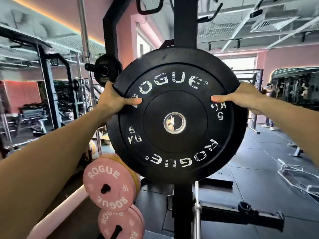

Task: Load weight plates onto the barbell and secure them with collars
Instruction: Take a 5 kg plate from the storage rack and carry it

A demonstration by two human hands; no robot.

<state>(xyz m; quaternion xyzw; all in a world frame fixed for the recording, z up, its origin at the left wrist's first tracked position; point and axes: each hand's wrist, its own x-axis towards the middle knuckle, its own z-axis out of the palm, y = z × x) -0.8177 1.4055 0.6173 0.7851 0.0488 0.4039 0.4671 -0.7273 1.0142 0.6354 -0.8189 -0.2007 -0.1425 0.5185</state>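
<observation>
A large black 5 kg Rogue bumper plate (176,145) fills the middle of the head view, its face toward me and its steel centre hole open. My left hand (114,99) grips its left rim with the thumb pressed on the face. My right hand (241,99) grips the right rim the same way. The plate hangs in front of a black rack upright (185,26). A barbell sleeve (196,216) shows low, below the plate, with a black collar (246,207) lying on the floor to its right.
Two pink Rogue plates (107,185) sit on storage pegs at lower left, a yellow plate behind them. A small black plate (105,69) hangs on a peg at upper left. Other racks stand left; a person stands at far right. Black rubber floor stretches right.
</observation>
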